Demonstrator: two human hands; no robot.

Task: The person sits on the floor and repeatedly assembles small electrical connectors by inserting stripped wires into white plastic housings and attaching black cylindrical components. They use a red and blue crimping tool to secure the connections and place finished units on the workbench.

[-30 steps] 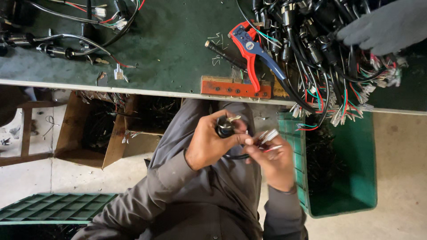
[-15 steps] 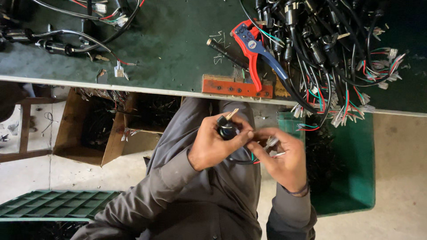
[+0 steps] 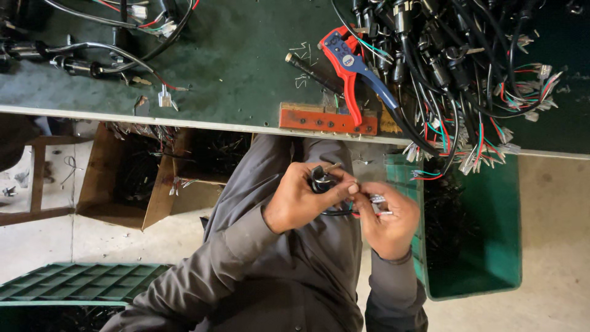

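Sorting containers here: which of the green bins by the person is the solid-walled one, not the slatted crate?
The green bin right of the right hand, under the table edge. Its walls are smooth; the green crate at lower left has a slatted grid.

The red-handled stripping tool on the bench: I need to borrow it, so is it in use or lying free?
Lying free. The red-handled tool rests on the green bench, while both the left hand and right hand hold a small black wired part.

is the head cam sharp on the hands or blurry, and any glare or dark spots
Head view: the left hand and right hand are fairly sharp, but the small black part they hold is too dark for detail; light is even and soft with no glare; the cardboard box under the green table sits in shadow.
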